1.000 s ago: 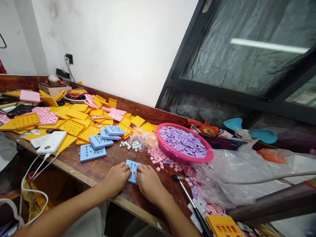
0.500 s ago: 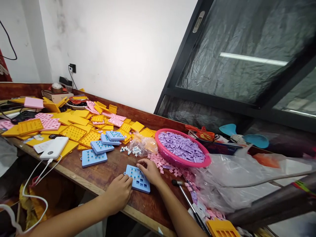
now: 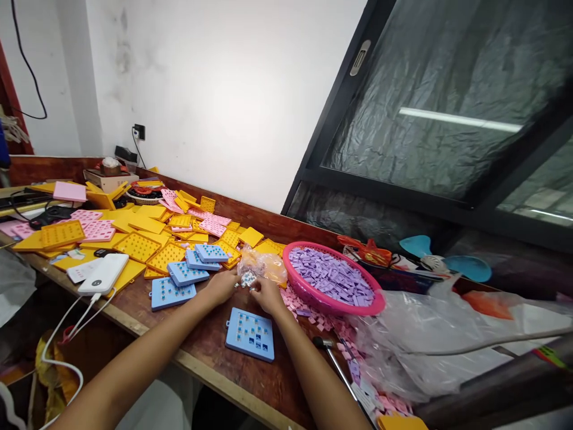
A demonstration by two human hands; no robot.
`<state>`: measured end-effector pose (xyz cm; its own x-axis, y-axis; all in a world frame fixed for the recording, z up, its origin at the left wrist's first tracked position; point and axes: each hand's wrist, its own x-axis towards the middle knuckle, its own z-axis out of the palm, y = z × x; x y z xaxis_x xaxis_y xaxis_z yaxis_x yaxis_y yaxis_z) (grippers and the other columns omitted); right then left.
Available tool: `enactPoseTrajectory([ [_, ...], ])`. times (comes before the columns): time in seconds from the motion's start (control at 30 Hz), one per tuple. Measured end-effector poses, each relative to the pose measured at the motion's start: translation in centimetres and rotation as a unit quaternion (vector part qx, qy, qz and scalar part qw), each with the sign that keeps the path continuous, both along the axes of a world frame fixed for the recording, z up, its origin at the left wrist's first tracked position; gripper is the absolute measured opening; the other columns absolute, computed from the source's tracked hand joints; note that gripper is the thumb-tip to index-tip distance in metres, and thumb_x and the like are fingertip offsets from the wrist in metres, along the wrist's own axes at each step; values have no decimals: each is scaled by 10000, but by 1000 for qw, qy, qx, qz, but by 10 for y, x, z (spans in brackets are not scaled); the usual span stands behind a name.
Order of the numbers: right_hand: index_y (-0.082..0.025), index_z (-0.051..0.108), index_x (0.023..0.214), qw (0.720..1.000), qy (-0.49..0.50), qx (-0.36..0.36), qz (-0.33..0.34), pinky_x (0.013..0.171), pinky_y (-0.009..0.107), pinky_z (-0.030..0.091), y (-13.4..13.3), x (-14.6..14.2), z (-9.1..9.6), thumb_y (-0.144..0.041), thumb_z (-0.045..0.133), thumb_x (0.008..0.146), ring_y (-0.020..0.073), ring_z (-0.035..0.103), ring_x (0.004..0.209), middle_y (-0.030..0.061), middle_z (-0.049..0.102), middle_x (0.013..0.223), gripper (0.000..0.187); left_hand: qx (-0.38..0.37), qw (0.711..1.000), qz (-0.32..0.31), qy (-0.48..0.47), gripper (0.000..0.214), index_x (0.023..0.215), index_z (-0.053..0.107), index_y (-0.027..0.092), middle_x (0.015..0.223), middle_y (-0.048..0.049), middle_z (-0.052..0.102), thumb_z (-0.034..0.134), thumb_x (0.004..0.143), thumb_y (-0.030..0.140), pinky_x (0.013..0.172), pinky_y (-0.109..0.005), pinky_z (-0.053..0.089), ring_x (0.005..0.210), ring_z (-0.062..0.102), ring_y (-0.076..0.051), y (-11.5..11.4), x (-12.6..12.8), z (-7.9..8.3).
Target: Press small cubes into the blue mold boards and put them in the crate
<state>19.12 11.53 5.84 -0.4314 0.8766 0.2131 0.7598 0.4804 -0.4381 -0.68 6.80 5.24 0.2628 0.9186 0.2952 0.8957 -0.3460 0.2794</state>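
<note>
Left hand [image 3: 220, 288] and right hand [image 3: 268, 296] meet, fingers narrow at small white-and-blue pieces [image 3: 248, 279], grip unclear; blue tray [image 3: 249, 334] lies just nearer, unobstructed.

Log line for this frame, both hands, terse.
left hand: at small white-and-blue pieces | right hand: at same pieces, grip unclear | beside: clear plastic bag | apart: blue plate on wooden bench

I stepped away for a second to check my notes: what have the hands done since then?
The left hand and right hand left the blue tray, which lies untouched, and moved forward to the small white-and-blue pieces by the plastic bag. The pink basket stayed put.
</note>
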Motion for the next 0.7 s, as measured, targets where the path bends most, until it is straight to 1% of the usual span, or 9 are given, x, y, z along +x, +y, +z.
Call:
enactPoseTrajectory([
  [0.1,-186,743,1025,997,41,-20,56,782,285,511,-24,34,7,-167,639,824,192,689,834,33,752,904,227,-18,1000,-11,-7,187,1001,729,178,1097,-106,696,585,888,138,882,-306,511,991,675,-232,18,-2,-16],
  [0.17,-186,746,1015,987,116,-48,102,842,322,522,-42,56,7,-243,653,845,216,686,917,58,752,992,202,-25,1000,-5,-17,186,1027,718,169,1118,-117,690,598,888,140,898,-317,508,1010,671,-238,24,-3,-28],
  [0.23,-180,740,1002,971,187,-93,112,828,340,534,-58,72,2,-316,691,839,229,681,912,73,740,1001,218,-28,999,5,-26,182,1044,711,162,1132,-131,686,620,887,154,915,-332,504,1038,662,-253,28,-4,-38],
  [0.33,-178,728,959,957,238,-142,92,735,320,538,-75,78,-7,-386,744,818,209,665,806,62,717,912,251,-32,999,18,-33,161,1026,716,154,1101,-149,693,624,894,167,922,-354,502,1053,656,-273,32,-6,-43],
  [0.4,-184,737,929,959,232,-132,100,760,326,535,-83,74,-10,-374,746,831,205,661,813,63,709,910,214,-33,999,20,-33,157,1012,725,159,1083,-148,700,610,907,177,918,-359,505,1047,657,-275,31,-7,-40],
  [0.5,-206,767,926,970,179,-85,140,843,346,521,-93,67,-7,-275,721,850,214,669,887,69,718,960,112,-16,999,14,-45,222,1077,729,194,1140,-120,697,554,942,174,941,-343,498,1082,647,-251,16,-5,-26],
  [0.57,-219,780,932,975,139,-70,161,854,348,516,-97,65,-5,-203,701,844,216,677,894,64,735,965,119,22,993,-3,-114,257,1129,720,211,1157,-93,700,529,962,176,950,-324,494,1080,647,-223,-2,1,-13],
  [0.63,-227,785,943,976,112,-68,175,875,348,511,-100,66,-5,-137,670,834,217,687,907,56,750,978,182,54,975,-42,-210,243,1125,726,207,1110,-75,719,534,974,205,928,-313,502,1024,662,-203,-26,10,0],
  [0.7,-231,788,954,976,101,-57,182,898,341,502,-101,67,-7,-82,637,820,216,684,941,52,749,1002,251,47,958,-91,-266,225,1093,740,203,1052,-67,734,549,977,235,894,-303,512,970,672,-192,-52,22,8],
])
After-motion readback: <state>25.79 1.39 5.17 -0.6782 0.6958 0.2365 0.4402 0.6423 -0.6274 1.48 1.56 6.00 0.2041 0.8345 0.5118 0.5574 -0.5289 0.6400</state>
